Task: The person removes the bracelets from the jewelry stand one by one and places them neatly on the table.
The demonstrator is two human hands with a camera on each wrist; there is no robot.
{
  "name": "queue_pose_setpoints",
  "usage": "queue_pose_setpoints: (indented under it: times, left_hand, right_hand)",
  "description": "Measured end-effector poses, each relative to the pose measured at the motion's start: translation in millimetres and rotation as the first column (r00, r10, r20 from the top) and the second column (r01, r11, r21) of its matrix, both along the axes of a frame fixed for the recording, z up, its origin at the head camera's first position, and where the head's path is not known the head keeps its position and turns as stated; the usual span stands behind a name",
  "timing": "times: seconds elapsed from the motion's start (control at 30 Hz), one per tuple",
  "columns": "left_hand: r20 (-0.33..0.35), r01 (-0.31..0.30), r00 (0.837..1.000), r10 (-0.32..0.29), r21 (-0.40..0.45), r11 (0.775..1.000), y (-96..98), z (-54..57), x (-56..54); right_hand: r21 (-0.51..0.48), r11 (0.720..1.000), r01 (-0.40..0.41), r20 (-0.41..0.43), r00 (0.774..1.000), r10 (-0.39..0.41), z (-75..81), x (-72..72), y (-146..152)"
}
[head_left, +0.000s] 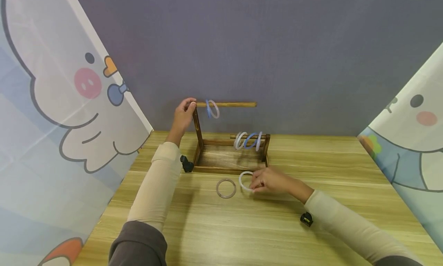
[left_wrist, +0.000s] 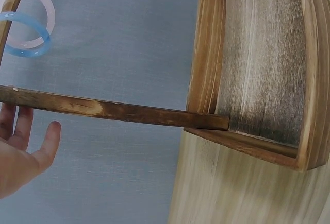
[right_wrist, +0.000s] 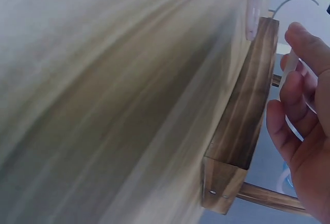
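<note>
A dark wooden bangle stand [head_left: 199,127] has a tall post, an upper bar, a lower bar and a tray base. My left hand [head_left: 183,114] touches the top of its post; in the left wrist view its fingertips [left_wrist: 23,121] pass behind the wood and the thumb stands apart. A blue bangle [head_left: 208,109] and a pale pink bangle [head_left: 215,111] hang on the upper bar. With thumb and fingers my right hand [head_left: 271,180] pinches a white bangle [head_left: 241,181] just before the tray. Left of it a greyish translucent bangle [head_left: 218,193] lies flat on the table.
Several bangles hang on the lower bar, among them a blue bangle [head_left: 246,144] and a lavender one [head_left: 258,142]. Small black devices sit at the left wrist [head_left: 187,164] and right wrist [head_left: 306,219]. A grey wall [head_left: 294,66] rises behind the wooden table [head_left: 332,169].
</note>
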State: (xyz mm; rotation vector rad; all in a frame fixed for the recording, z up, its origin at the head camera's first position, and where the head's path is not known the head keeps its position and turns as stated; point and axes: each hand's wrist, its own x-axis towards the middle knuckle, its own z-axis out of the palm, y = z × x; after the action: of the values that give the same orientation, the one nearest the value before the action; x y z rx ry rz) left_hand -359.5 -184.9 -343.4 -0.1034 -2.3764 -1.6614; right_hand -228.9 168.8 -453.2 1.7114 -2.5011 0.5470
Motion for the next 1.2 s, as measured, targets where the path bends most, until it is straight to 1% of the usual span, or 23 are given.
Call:
queue_pose_setpoints:
  times: [0.2, 0.33, 0.57, 0.97, 1.07, 1.2]
  left_hand:
    - [0.004, -0.011, 1.000, 0.011, 0.001, 1.000, 1.1, -0.3, -1.1]
    - [0.000, -0.013, 1.000, 0.013, -0.005, 1.000, 0.9, 0.3, -0.9]
    - [-0.006, -0.011, 1.000, 0.011, 0.003, 1.000, 0.9, -0.2, -0.9]
    - [-0.014, -0.013, 1.000, 0.013, 0.008, 1.000, 1.7, 1.4, 1.0]
    - [-0.013, -0.014, 1.000, 0.014, 0.010, 1.000, 1.3, 1.2, 0.9]
    - [-0.009, -0.019, 1.000, 0.019, 0.013, 1.000, 1.6, 1.2, 0.7]
  right_hand:
    - [0.034, 0.999, -0.031, 0.039, 0.999, 0.030, -10.7, 1.2, 0.7]
    - [0.049, 0.998, -0.030, 0.065, 0.998, 0.027, -15.3, 2.3, -0.2]
    - [0.101, 0.995, -0.021, 0.070, 0.997, 0.014, -17.6, 3.0, -2.1]
    - [0.084, 0.996, -0.025, 0.063, 0.998, 0.019, -24.3, 0.7, -1.3]
    - [0.094, 0.995, -0.011, 0.077, 0.997, 0.004, -24.3, 0.8, -1.2]
    - [0.113, 0.994, 0.009, 0.117, 0.993, -0.022, -23.4, 1.5, -2.1]
